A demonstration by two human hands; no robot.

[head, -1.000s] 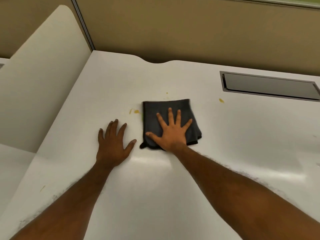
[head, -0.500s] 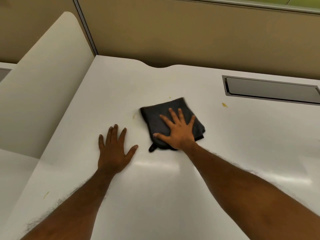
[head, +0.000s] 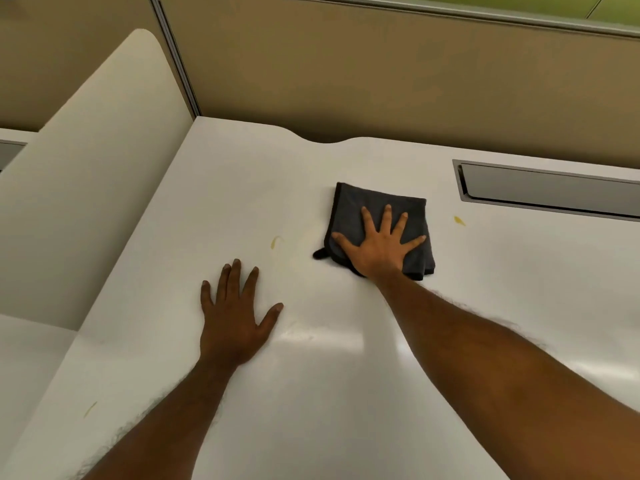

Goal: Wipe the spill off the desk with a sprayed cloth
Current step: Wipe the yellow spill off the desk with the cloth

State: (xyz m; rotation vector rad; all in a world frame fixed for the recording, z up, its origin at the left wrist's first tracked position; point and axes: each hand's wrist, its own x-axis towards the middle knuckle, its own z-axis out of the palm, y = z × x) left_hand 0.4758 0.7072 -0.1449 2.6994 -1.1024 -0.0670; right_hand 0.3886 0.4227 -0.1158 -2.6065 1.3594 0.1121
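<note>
A dark grey folded cloth (head: 360, 206) lies on the white desk (head: 346, 393), right of centre. My right hand (head: 379, 245) presses flat on its near half, fingers spread. My left hand (head: 233, 320) rests flat on the bare desk to the left, holding nothing. A faint yellow smear (head: 275, 241) shows between my left hand and the cloth. A small yellow spot (head: 459, 220) sits right of the cloth. A thin yellow streak (head: 90, 408) marks the near left edge of the desk.
A recessed grey cable slot (head: 550, 190) is set into the desk at the back right. A curved cream divider panel (head: 86, 188) rises along the left side. A tan partition wall (head: 381, 81) closes off the back.
My right hand slid the cloth to the right and slightly away, off the yellow spots at its left edge. Only a faint smear shows there now. My left hand stayed put.
</note>
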